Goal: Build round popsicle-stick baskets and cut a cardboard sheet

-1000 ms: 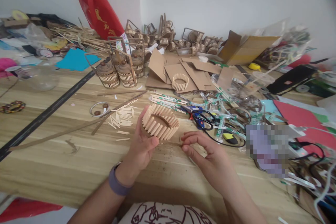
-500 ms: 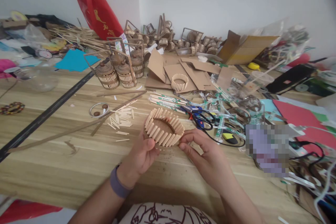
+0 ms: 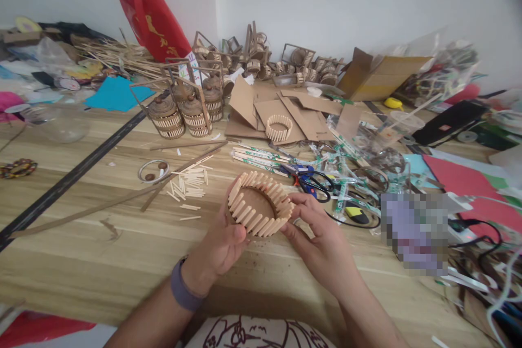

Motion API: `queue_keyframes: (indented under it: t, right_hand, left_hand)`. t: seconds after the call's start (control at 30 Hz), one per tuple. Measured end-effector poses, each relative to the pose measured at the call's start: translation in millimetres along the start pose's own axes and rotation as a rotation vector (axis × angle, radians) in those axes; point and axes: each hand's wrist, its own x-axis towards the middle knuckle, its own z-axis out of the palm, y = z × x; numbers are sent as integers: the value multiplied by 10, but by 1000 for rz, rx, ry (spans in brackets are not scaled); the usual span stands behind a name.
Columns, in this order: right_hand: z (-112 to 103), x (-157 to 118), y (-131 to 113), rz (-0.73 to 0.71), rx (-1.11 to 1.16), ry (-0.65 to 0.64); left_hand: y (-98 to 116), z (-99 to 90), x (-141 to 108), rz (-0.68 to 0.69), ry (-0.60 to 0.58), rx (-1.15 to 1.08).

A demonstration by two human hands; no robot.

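A small round basket [image 3: 256, 221] of short wooden sticks set around a brown cardboard base is held above the table, its open top tilted so that the inside shows. My left hand [image 3: 222, 247] wraps its left side, thumb pressed on the near wall. At the right side, my right hand [image 3: 320, 242] pinches the rim area between thumb and fingers; part of the fingertips is hidden. Loose cut sticks [image 3: 191, 180] lie to the left of the basket. Another ring of sticks [image 3: 279, 128] stands on cardboard [image 3: 240, 129] behind.
Finished lidded baskets with handles [image 3: 196, 114] stand behind on the left. Scissors [image 3: 322, 185], wrapped sticks [image 3: 261, 156] and torn wrappers [image 3: 354, 160] crowd the right. A ring-shaped band [image 3: 141, 171] lies left, and brown strips [image 3: 101, 198] cross the table [image 3: 134, 261].
Both hands have shifted the basket slightly right and down. It is turned a little, so more of its inside and lower base shows. The things on the table have stayed put.
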Motion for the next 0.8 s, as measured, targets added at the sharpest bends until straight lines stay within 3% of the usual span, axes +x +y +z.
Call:
queue_keyframes:
  t: [0.23,0.4,0.5,0.8]
  right_hand:
    - [41,-27,54,21,171,-75]
    - [102,-44,100,100,220,34]
    - [143,-55,108,126,191,85]
    - [224,-104,40,125,165,128]
  left_hand:
    - [17,-10,23,30,-18,105]
    - [-1,-5,54,337,233,261]
    - [-30,-15,57,430,295,390]
    - [-106,-3,-47,394,259,630]
